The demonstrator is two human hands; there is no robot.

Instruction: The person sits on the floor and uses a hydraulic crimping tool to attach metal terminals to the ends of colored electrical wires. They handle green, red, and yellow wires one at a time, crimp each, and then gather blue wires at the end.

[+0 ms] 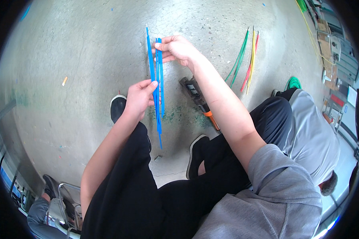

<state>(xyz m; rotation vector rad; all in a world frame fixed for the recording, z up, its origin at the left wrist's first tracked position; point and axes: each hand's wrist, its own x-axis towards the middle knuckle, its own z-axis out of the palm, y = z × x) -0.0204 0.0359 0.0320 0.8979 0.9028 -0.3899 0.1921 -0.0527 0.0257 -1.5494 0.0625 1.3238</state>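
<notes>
Head view: the left hand pinches the blue wires mid-length while the right hand closes on their upper ends, holding the bundle straight above the concrete floor. A crimping tool and green, yellow and red wires lie just beside

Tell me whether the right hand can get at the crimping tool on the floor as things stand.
Probably not right away. The right hand is pinching the top of the blue wires, which the left hand also holds. The crimping tool lies bare on the floor just under the right forearm, with nothing covering it.
</notes>
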